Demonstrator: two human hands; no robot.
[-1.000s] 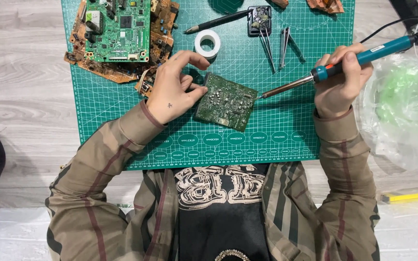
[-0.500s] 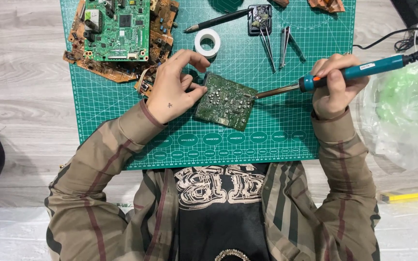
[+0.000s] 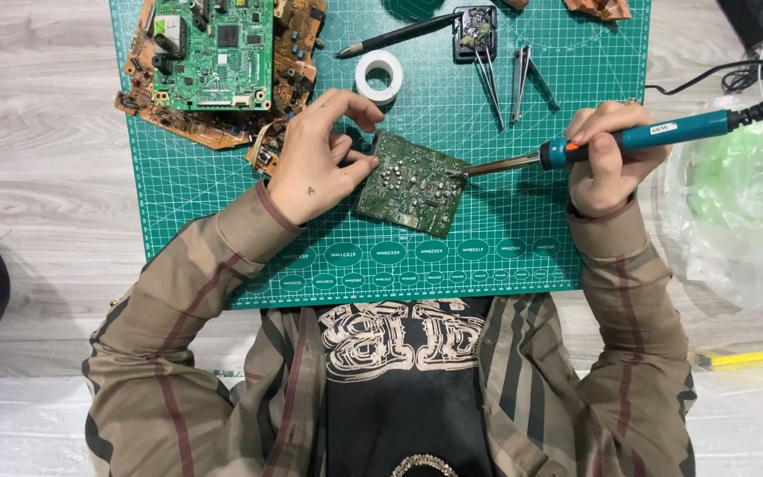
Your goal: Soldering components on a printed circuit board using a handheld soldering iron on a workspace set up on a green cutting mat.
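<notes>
Soldering iron (image 3: 611,144) dropped flatter since a second ago; tip now touching the circuit board (image 3: 411,183) right edge. Right hand (image 3: 607,163) fisted around handle, left hand (image 3: 315,159) pinching board's left edge.

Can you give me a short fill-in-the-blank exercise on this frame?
1. The right hand holds a soldering ____.
2. The left hand steadies the circuit ____.
3. The iron's tip touches the board's ____ edge in the picture.
4. The mat is ____ in colour.

Missing: iron; board; right; green
</notes>
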